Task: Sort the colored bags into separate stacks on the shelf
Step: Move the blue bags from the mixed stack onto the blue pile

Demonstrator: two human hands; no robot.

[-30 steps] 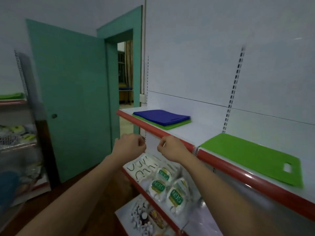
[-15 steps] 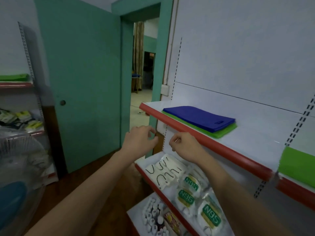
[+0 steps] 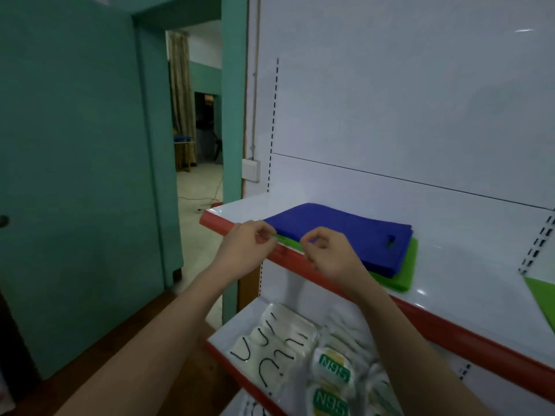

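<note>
Head view, single frame.

Shelf (image 3: 468, 265): white top surface, red front edge, mounted on a white slotted back panel.

Blue bags (image 3: 345, 232): flat stack lying on the shelf near its left end. Directly under it lies a green bag (image 3: 405, 271), visible as a strip along the front and right sides of the blue stack. The two are touching, blue on top.

Second green bag (image 3: 543, 304): only a corner shows at the right frame edge, on the same shelf, well apart from the blue stack.

Left hand (image 3: 246, 250): at the front left corner of the stack, over the red edge. Thumb and fingers are curled together and appear to pinch the thin green edge that sticks out there; contact is small in frame, so the pinch is likely but not certain.

Right hand (image 3: 330, 253): just beside the left, fingers curled, tips at the front edge of the stack where green meets blue. Cannot tell which layer it holds, or whether it holds any.

Both hands lie at the stack's near edge; the bulk of the bags extends away from them toward the back panel.

Lower shelf: packs of N95 masks (image 3: 330, 367). Teal door (image 3: 75, 175) stands open at left.
</note>
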